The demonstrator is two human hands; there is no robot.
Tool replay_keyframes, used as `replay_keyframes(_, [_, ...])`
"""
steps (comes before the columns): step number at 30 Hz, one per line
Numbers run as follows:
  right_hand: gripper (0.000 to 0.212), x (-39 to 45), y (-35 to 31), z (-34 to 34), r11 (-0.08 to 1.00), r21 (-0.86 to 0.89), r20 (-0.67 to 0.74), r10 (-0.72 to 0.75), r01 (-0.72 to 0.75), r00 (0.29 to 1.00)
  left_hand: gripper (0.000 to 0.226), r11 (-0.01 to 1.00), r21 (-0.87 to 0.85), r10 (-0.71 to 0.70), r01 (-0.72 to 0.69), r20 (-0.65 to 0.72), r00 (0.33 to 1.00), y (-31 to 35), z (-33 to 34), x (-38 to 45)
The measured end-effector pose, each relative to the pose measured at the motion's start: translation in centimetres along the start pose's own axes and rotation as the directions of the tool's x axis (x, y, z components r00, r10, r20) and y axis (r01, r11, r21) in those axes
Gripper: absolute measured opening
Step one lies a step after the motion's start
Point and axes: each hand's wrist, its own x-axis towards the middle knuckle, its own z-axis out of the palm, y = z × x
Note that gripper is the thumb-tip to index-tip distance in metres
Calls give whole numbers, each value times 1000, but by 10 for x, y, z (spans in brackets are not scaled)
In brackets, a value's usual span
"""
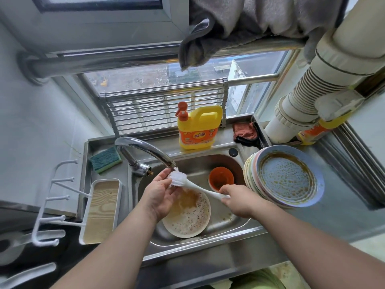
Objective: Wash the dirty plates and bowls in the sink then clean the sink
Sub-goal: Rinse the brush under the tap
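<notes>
My right hand [236, 202] gripping white brush [187, 182] handle over sink [218, 230], my left hand [160, 195] fingers loosely spread against bristles under faucet [143, 150], dirty plate [187, 215] and orange bowl [221, 178] in sink, stacked plates [285, 176] right of sink, yellow detergent jug [198, 128] behind sink, label unreadable.

bare forearms, no sleeves; green garment [258, 278] below.

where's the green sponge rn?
Head view, left side: the green sponge lies on the steel sink ledge, just left of the faucet base and behind the wood-grain tray.
</notes>
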Motion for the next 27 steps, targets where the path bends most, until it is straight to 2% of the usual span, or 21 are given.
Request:
replay_keyframes(5, [26,13,-11,3,999,29,-45,-29,30,999,40,998,-62,19,-20,-20,1000,10,-8,3])
replay_keyframes(8, [26,9,-7,-1,1000,11,-38,-22,22,999,36,997,-83,-7,6,-5,1000,4,0,2])
replay_keyframes(12, [27,-7,17,-5,1000,15,-47,17,-16,999,24,998,-35,-54,54,-6,999,-15,20,1])
replay_keyframes(17, [32,-21,47,-2,996,53,-77,76,-73,994,24,990,3,-141,141,-7,990,-34,23,-4])
replay_keyframes(23, [28,-14,27,1,997,66,-106,35,-28,994,23,998,3,-63,63,-38,997,-18,17,-1])
replay_keyframes(27, [37,-2,1,6,998,52,-136,-23,30,990,23,999,-37,3,-5,-48,999,5,6,0])
